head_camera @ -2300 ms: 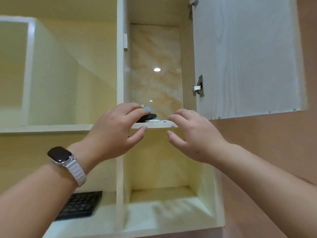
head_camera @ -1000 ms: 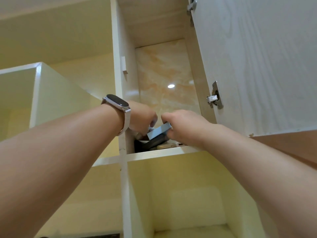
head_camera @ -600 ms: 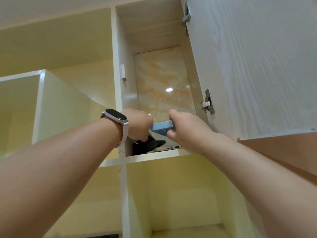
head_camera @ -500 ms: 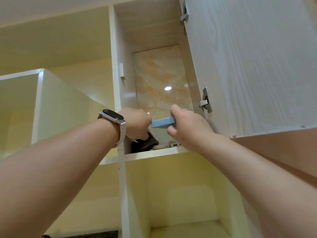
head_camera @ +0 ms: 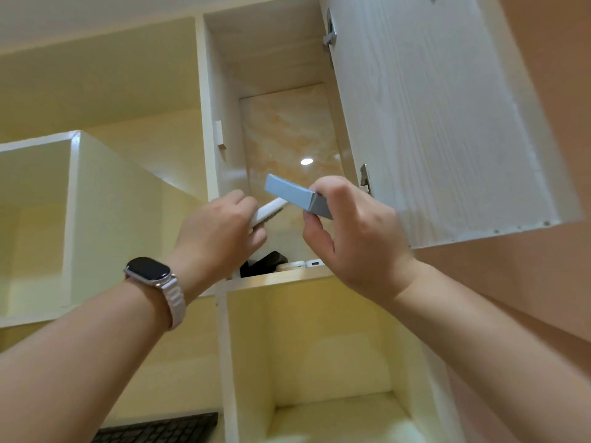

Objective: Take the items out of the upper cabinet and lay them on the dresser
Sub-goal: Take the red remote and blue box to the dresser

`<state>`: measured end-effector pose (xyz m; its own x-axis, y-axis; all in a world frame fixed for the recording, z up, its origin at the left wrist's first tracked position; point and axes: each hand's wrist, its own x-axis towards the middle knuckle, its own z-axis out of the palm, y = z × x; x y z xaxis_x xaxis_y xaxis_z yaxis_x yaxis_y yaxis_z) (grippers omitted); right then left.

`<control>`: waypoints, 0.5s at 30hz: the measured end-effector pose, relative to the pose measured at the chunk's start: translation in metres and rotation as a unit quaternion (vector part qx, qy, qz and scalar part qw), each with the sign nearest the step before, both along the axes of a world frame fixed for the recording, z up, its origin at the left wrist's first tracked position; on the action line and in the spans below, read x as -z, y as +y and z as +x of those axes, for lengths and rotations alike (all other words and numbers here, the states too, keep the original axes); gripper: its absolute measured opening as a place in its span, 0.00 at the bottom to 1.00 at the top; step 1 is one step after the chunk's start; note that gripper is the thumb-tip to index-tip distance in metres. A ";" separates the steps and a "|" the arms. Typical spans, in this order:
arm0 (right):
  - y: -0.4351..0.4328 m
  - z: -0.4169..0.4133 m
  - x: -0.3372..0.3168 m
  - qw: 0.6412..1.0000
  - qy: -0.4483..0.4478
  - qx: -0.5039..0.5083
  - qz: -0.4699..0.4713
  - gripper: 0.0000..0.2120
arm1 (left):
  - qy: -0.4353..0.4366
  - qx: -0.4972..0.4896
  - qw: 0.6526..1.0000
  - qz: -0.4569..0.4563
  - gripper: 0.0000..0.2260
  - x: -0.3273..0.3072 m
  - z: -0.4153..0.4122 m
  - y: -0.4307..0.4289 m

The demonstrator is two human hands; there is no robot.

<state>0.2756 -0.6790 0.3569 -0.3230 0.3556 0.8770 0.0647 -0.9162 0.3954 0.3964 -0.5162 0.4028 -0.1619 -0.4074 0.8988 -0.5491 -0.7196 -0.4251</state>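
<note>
A: Head view. What changed?

B: Half a second ago both hands were in the mouth of the upper cabinet (head_camera: 271,49). Now both are drawn back out in front of it, each with something. The blue box (head_camera: 289,191) was low near the shelf (head_camera: 281,278); now it's lifted clear and tilted, far end up.

A: Who has what?

B: Right hand (head_camera: 355,238) is clamped on the near end of the blue box, thumb under, fingers curled over the top. Left hand (head_camera: 220,231) is closed round a white flat item (head_camera: 270,211) with a dark underside. Can't tell what it is. Its tip runs up to the box; can't tell if they touch.

A: Meaning for the task?

B: My read is two items out, neither laid down. Dresser not in view. Left on the shelf at its front edge, side by side: a black item (head_camera: 265,262), a beige item (head_camera: 291,266), a small white item (head_camera: 315,263). More trips likely.

A: Arm pose?

B: Both forearms are raised, reaching up and forward, backs of the hands toward the camera. Left wrist with the watch (head_camera: 148,270) is lower left. Right wrist is under the open cabinet door (head_camera: 431,123). Keyboard (head_camera: 160,428) is at the bottom edge.

A: Next?

B: Probably lower both arms and carry the pair down.
</note>
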 end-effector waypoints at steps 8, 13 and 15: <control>0.022 -0.030 0.035 0.967 0.103 -0.152 0.179 0.12 | 0.133 0.164 0.963 -0.169 0.05 0.058 -0.037 0.030; 0.024 -0.045 0.075 0.905 0.189 -0.227 0.306 0.08 | 0.252 0.294 0.891 -0.238 0.05 0.111 -0.049 0.039; 0.027 -0.049 0.094 0.887 0.217 -0.223 0.341 0.06 | 0.314 0.350 0.846 -0.249 0.03 0.129 -0.051 0.039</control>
